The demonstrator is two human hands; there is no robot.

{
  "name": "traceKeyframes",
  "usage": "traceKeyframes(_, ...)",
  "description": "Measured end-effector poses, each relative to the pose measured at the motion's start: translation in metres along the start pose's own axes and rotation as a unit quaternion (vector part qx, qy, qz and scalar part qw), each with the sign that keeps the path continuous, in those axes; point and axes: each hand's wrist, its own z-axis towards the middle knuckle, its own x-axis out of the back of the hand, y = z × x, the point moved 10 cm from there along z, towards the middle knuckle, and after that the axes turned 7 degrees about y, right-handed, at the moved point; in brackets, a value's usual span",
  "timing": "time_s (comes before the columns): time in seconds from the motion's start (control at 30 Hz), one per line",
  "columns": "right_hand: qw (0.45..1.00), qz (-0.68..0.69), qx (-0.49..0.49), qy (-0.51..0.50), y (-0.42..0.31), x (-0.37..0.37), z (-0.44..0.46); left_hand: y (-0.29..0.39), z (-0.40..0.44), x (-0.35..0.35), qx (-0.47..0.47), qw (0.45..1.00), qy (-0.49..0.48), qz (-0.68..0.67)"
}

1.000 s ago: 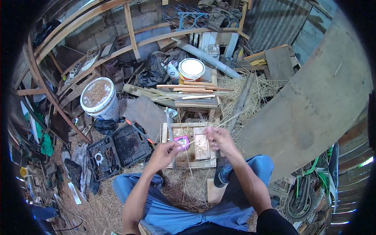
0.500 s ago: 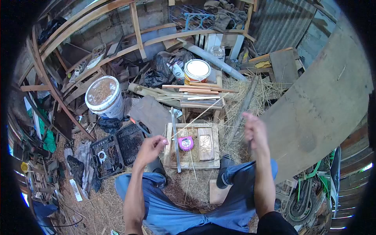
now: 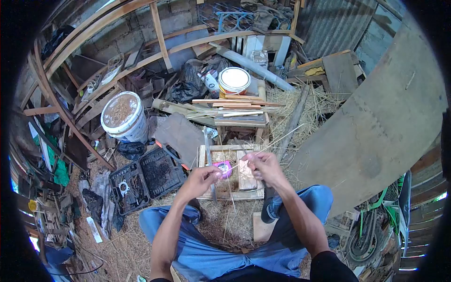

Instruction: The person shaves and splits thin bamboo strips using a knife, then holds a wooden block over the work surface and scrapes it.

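My left hand (image 3: 199, 182) pinches one end of a thin bamboo strip (image 3: 286, 135), which slants up to the right. My right hand (image 3: 267, 168) is closed at the strip's middle, around what looks like a small knife (image 3: 243, 149); its handle is hidden in the fingers. Below the hands lies a low wooden frame (image 3: 230, 194). Inside it are a pink tape measure (image 3: 222, 168), partly behind my left fingers, and a wooden block (image 3: 247, 181), partly covered by my right hand. A long narrow metal blade (image 3: 207, 145) leans across the frame's left side.
Behind the frame, wood strips (image 3: 235, 104) lie stacked on a small stand. A white-lidded bucket (image 3: 234, 81) and a sawdust-topped bucket (image 3: 124, 113) stand farther back. An open black tool case (image 3: 162, 174) lies left. A large board (image 3: 376, 122) slants along the right.
My right hand has moved left and down to the strip, close to my left hand. My left hand has shifted right, over the tape measure's edge. The strip's far end now points farther right.
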Motion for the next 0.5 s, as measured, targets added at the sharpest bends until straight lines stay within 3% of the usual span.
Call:
traceKeyframes(0.23,0.988,0.014,0.082,0.128,-0.05,0.076,0.001,-0.007,-0.01,0.035,0.032,0.999,-0.005,-0.022)
traceKeyframes(0.3,0.983,0.01,0.11,0.148,-0.065,0.102,-0.002,-0.013,-0.014,0.053,0.014,0.997,-0.01,0.07)
traceKeyframes(0.37,0.954,0.065,0.17,0.24,-0.089,0.141,-0.014,-0.016,-0.021,0.068,0.014,0.999,0.019,0.048)
traceKeyframes(0.47,0.956,0.061,0.193,0.21,-0.092,0.131,-0.022,-0.025,-0.021,0.069,0.053,0.997,0.054,0.013)
traceKeyframes(0.5,0.971,0.02,0.141,0.194,-0.076,0.113,-0.018,-0.016,-0.016,0.057,0.036,0.997,0.052,0.032)
